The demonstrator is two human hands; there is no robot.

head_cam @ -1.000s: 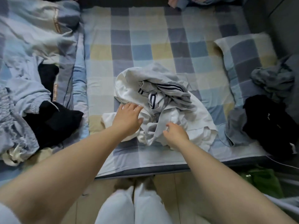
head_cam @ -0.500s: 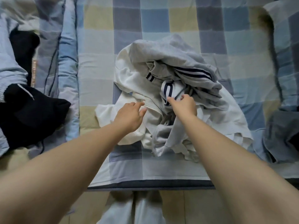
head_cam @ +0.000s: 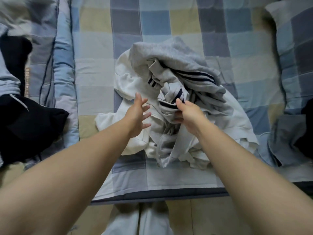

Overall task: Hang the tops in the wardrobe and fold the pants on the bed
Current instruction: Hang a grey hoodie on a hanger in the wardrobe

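Since half a second ago, the left hand point(head_cam: 138, 116) has lifted off the white top point(head_cam: 135, 85) and now hovers with fingers spread, open. At frame centre the bed point(head_cam: 169, 177) carries the heap; the white top is mostly buried under the grey striped garment point(head_cam: 179, 65). Dark clothes point(head_cam: 25, 122) are cut off at left. The right hand point(head_cam: 188, 112) pinches the striped cuff point(head_cam: 171, 97).

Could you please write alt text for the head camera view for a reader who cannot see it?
The right hand grips a grey garment with navy stripes atop a white garment on a checked bed; the left hand hovers open beside it. Black clothing lies left.
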